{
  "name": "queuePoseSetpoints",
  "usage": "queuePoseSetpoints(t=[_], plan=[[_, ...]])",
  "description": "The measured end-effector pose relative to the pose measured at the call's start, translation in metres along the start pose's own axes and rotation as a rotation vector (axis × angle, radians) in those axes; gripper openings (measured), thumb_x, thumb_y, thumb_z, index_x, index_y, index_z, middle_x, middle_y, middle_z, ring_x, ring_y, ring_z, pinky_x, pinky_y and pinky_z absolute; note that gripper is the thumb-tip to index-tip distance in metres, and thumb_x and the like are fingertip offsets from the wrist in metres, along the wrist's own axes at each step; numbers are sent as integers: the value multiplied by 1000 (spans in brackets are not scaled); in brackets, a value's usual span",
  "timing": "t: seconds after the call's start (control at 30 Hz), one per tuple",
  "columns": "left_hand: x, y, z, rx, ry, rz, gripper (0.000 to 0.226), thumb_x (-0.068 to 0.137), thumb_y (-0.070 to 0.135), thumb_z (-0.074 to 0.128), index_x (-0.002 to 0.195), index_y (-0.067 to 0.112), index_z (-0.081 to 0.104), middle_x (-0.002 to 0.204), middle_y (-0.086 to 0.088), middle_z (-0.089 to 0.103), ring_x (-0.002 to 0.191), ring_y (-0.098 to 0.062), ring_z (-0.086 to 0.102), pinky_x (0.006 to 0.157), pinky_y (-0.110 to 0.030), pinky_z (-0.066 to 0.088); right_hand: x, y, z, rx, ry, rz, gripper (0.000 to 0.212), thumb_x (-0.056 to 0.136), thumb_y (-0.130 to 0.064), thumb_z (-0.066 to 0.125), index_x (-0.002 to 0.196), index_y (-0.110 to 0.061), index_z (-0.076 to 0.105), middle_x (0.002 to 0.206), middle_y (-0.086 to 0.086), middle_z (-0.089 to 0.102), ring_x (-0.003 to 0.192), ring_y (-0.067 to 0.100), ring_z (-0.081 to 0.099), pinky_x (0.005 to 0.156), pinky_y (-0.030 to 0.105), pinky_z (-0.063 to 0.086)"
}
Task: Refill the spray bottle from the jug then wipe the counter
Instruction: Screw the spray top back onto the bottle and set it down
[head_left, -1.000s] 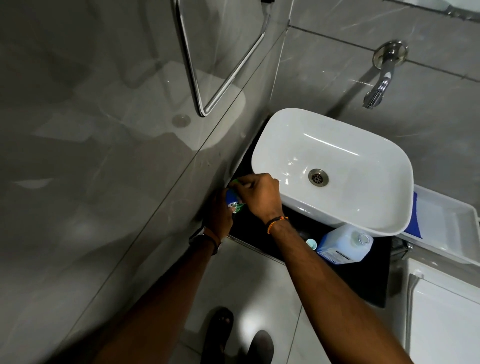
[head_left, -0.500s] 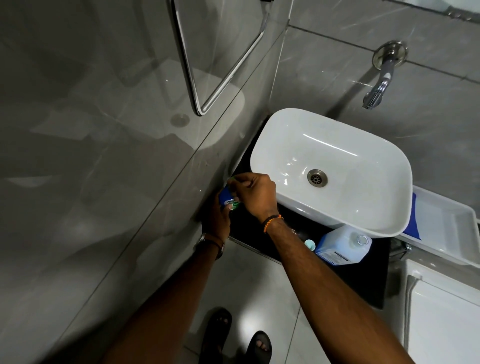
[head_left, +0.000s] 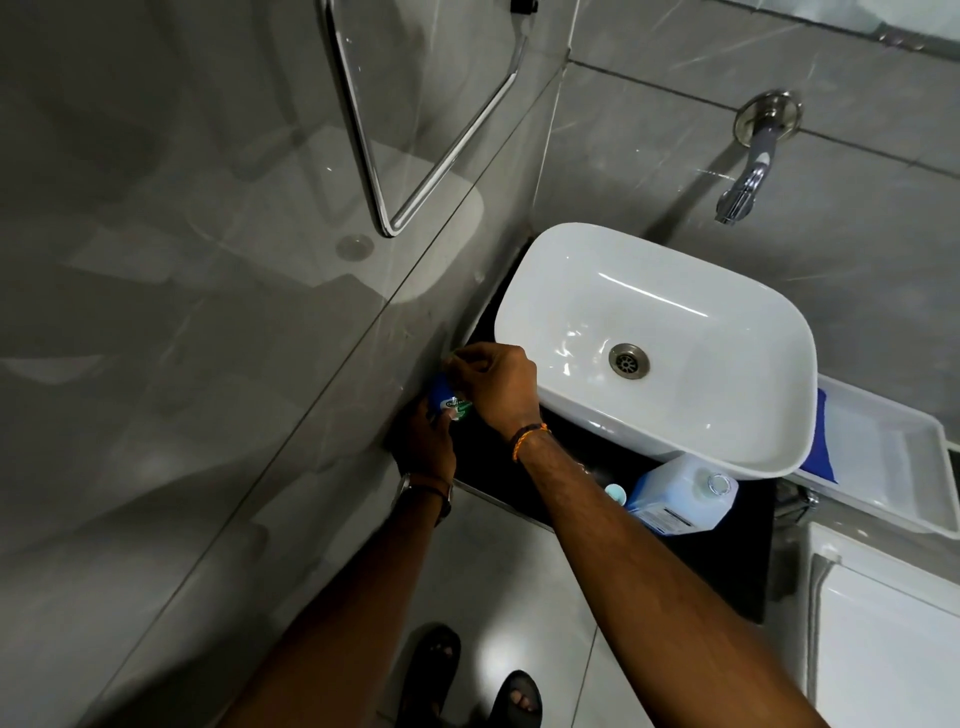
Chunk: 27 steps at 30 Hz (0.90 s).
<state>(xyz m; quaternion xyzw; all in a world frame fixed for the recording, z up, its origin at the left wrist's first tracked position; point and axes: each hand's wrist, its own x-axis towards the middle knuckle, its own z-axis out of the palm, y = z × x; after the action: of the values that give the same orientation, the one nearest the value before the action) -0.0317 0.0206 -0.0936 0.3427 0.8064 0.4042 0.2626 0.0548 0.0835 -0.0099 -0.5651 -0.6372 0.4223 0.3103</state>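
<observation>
A blue spray bottle (head_left: 442, 399) with a green and white label stands at the counter's left end against the grey wall. My left hand (head_left: 426, 441) grips its body from below. My right hand (head_left: 498, 387) is closed over its top, which is hidden under the fingers. A translucent jug (head_left: 680, 496) of pale blue liquid with its neck uncapped stands on the black counter (head_left: 737, 566) under the basin's front rim. A small teal cap (head_left: 615, 492) lies just left of the jug.
A white basin (head_left: 654, 343) fills most of the counter, with a wall tap (head_left: 748, 176) above it. A white tray (head_left: 883, 467) holding a blue cloth (head_left: 823, 441) sits to the right. A chrome rail (head_left: 415, 156) hangs on the left wall.
Both hands with the spray bottle have shifted slightly up and left toward the wall. The jug and cap have not moved.
</observation>
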Motion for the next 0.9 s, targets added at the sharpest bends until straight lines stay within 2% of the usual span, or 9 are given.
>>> queuePoseSetpoints(t=[0.07, 0.13, 0.27, 0.3, 0.4, 0.53, 0.63, 0.77, 0.9], plan=[[0, -1, 0, -5, -25, -1, 35, 96, 26, 60, 126, 8, 64, 116, -15, 71, 105, -30, 67, 92, -44, 54, -1, 3, 1, 8, -4, 3, 16, 90, -27, 78, 98, -13, 80, 83, 3, 80, 72, 15, 76, 78, 43, 63], [-1, -3, -1, -16, -24, 7, 35, 95, 23, 61, 127, 9, 64, 117, -14, 71, 106, -29, 67, 93, -43, 54, -2, 5, 0, 10, -3, 12, 17, 91, -28, 77, 99, -13, 79, 83, 3, 80, 71, 13, 76, 77, 42, 63], [-5, -10, -6, -27, -47, 20, 39, 92, 18, 65, 130, 11, 62, 121, -11, 70, 109, -26, 66, 94, -41, 54, -3, 2, -7, -76, -35, 6, 35, 92, -43, 74, 110, -13, 77, 96, 4, 79, 85, 18, 76, 83, 42, 62], [-8, -13, -8, -29, -58, 24, 41, 92, 18, 65, 132, 10, 60, 123, -11, 69, 111, -26, 66, 96, -42, 54, -5, 1, -9, -102, -28, 4, 36, 90, -47, 74, 106, -15, 77, 92, 2, 79, 83, 17, 75, 82, 42, 62], [-21, -26, -15, -58, -89, 67, 43, 89, 18, 70, 130, 8, 60, 121, -12, 70, 111, -25, 66, 93, -37, 54, -15, 1, -19, -90, 65, 29, 25, 85, -54, 76, 81, -30, 71, 65, -9, 72, 66, 2, 69, 71, 34, 60], [-45, -36, -14, -11, -256, -11, 46, 80, 25, 80, 123, 15, 65, 114, -7, 73, 105, -20, 69, 92, -38, 57, -49, 17, -31, -57, 207, 79, 43, 81, -66, 70, 96, -25, 75, 60, -14, 69, 66, -5, 67, 68, 23, 55], [-60, -35, -8, 66, -328, 99, 45, 78, 29, 82, 119, 15, 67, 113, -5, 73, 104, -18, 68, 92, -41, 57, -85, 45, -40, -78, 266, 103, 47, 81, -69, 69, 95, -26, 77, 63, -15, 69, 68, -6, 67, 67, 13, 49], [-72, -20, 5, 220, -471, 320, 45, 81, 36, 77, 121, 19, 65, 118, -1, 71, 109, -16, 66, 94, -34, 54, -137, 96, -54, -109, 238, 159, 50, 81, -75, 64, 90, -27, 76, 65, -16, 70, 67, -3, 67, 66, 18, 52], [-82, -3, 24, 286, -585, 432, 48, 81, 34, 78, 123, 16, 63, 122, -4, 69, 112, -20, 65, 97, -36, 53, -191, 147, -80, -169, 224, 216, 48, 81, -79, 62, 83, -33, 75, 69, -21, 70, 69, -5, 68, 63, 14, 52]])
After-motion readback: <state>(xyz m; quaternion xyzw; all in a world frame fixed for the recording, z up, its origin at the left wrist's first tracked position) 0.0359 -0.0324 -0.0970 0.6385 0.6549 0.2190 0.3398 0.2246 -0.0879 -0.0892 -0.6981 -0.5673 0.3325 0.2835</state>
